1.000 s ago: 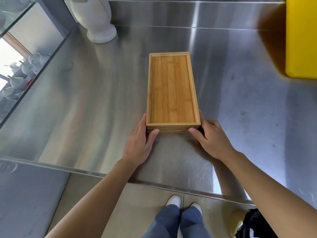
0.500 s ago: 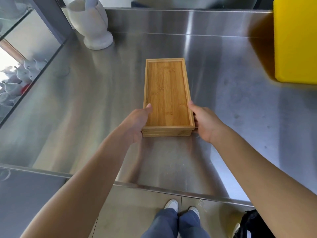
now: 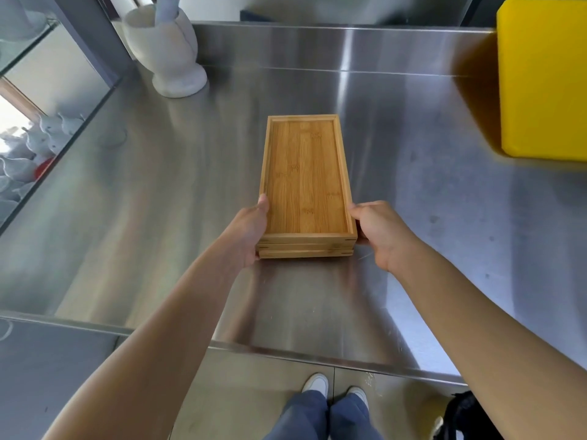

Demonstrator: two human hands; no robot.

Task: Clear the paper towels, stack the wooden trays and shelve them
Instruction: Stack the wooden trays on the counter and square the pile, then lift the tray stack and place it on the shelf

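Note:
A stack of wooden trays (image 3: 305, 173), bamboo-coloured and rectangular, sits lengthwise in the middle of the steel counter (image 3: 158, 201). Three layers show at its near end. My left hand (image 3: 246, 231) grips the stack's left side near the front corner, thumb on the rim. My right hand (image 3: 378, 231) holds the right side at the same end. No paper towels are in view. I cannot tell whether the stack is lifted off the counter.
A white marble mortar with a pestle (image 3: 165, 49) stands at the back left. A yellow box (image 3: 543, 77) sits at the back right. On the left, a glass shelf holds white teapots (image 3: 41, 138). My shoes (image 3: 333, 387) show below the counter's front edge.
My hands moved from the stack's near end to its two long sides and closed on it. The view tilted up, showing more of the back of the counter.

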